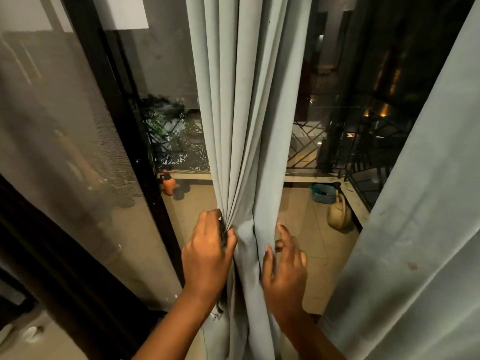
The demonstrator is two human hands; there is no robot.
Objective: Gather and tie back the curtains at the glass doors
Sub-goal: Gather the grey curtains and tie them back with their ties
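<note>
A pale grey-green curtain (249,113) hangs bunched in folds down the middle of the glass door (166,74). My left hand (207,253) grips the gathered pleats on the curtain's left side at waist height, thumb and fingers pinching the folds. On the right edge of the same bundle rests my right hand (284,266), fingers spread and fairly straight, thumb against the cloth. A second curtain panel (415,229) of the same cloth hangs loose at the right. No tie-back cord is in sight.
A dark door frame (122,120) runs down the left, with a mesh screen (52,126) beyond it. Through the glass lie a tiled balcony, an orange spray bottle (168,184), a teal basket (323,193), a tan watering can (339,214) and a metal railing (337,146).
</note>
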